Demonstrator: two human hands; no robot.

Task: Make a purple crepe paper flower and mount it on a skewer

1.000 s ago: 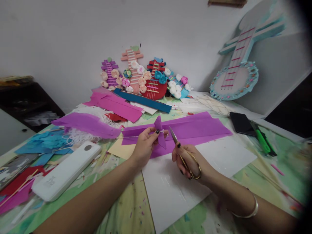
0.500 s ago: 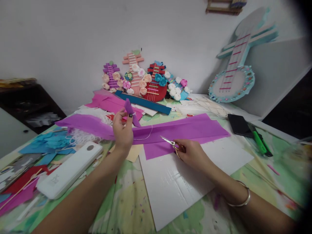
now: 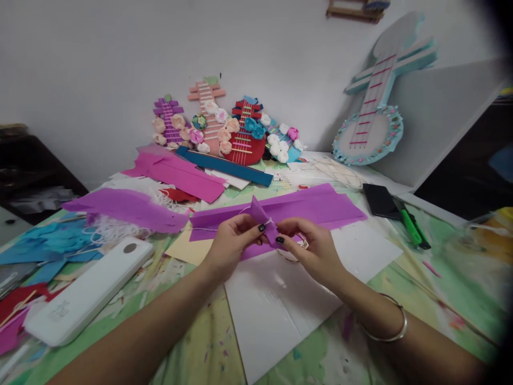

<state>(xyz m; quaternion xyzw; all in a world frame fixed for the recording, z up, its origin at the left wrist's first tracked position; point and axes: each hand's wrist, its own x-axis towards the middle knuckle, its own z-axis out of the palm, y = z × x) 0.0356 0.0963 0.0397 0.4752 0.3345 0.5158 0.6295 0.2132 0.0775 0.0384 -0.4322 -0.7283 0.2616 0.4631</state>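
A small folded piece of purple paper, tied round its middle with white string, is held between my two hands. My left hand pinches it from the left, thumb on top. The thumb and fingers of my right hand close on its right end. Gold-handled scissors stay in my right hand, mostly hidden under the fingers. Below and behind the hands, a long purple paper strip lies partly over a white board.
On the left are a white power bank, tangled white string and blue paper scraps. Decorated paper guitars lean on the wall. A green cutter and a black flat object lie at right.
My right hand has moved left and up with the scissors to the tied purple piece. My left hand has brought that piece rightward and down. The view has shifted slightly.
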